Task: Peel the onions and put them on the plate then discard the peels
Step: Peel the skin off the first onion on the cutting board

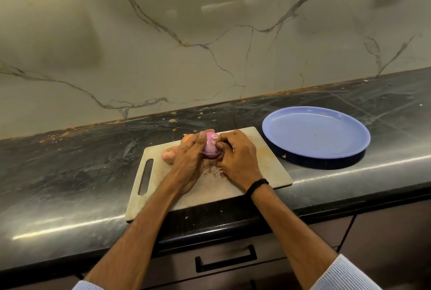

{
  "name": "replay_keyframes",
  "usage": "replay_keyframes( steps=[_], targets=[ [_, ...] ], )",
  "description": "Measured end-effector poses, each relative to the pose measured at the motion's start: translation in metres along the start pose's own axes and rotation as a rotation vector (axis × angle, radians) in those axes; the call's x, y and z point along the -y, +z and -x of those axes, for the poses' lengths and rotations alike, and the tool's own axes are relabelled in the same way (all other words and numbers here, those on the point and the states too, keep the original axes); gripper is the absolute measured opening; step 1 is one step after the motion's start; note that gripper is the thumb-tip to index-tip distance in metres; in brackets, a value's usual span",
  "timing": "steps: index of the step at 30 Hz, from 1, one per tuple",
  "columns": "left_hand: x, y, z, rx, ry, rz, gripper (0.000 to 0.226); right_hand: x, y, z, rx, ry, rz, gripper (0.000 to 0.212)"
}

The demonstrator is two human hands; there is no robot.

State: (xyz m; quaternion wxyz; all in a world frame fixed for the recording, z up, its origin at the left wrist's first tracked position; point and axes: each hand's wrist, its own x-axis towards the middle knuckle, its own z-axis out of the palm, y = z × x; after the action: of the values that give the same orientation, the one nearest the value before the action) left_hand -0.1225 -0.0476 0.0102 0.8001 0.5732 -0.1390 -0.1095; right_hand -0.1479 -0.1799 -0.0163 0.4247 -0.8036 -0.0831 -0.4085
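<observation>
In the curled left hand (189, 158), the onion (210, 147), probably firm and slick where bared, has its thin papery skin pinched by fingertips of the right hand (236, 160).

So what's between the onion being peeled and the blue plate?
In the head view, only the right hand picking at the onion, then bare cutting board up to the plate.

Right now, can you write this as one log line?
step: peeling | left hand: holds onion | right hand: pinches same onion | blue plate: no onions yet | peels: on cutting board
</observation>
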Motion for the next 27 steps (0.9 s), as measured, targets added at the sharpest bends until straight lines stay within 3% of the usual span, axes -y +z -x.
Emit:
replay_keyframes(
  steps=[4, 8, 14, 23, 27],
  targets=[
    [-0.002, 0.003, 0.003, 0.009, -0.022, 0.015, 0.029, 0.006, 0.0, 0.001, 0.017, -0.006, 0.012, 0.025],
    [-0.002, 0.005, 0.003, 0.014, -0.042, 0.058, 0.033, 0.011, 0.0, 0.001, 0.044, -0.009, 0.013, 0.011],
    [-0.003, 0.0, 0.003, -0.025, -0.067, 0.117, 0.04, 0.005, -0.011, -0.002, -0.026, 0.205, -0.106, 0.014],
    [0.0, -0.004, -0.003, -0.068, -0.023, 0.02, 0.041, 0.003, -0.008, -0.002, -0.123, 0.195, -0.023, 0.007],
    [-0.002, -0.002, -0.001, -0.073, 0.004, 0.003, 0.03, 0.003, -0.007, -0.002, -0.141, 0.13, 0.011, 0.008]
  ],
)
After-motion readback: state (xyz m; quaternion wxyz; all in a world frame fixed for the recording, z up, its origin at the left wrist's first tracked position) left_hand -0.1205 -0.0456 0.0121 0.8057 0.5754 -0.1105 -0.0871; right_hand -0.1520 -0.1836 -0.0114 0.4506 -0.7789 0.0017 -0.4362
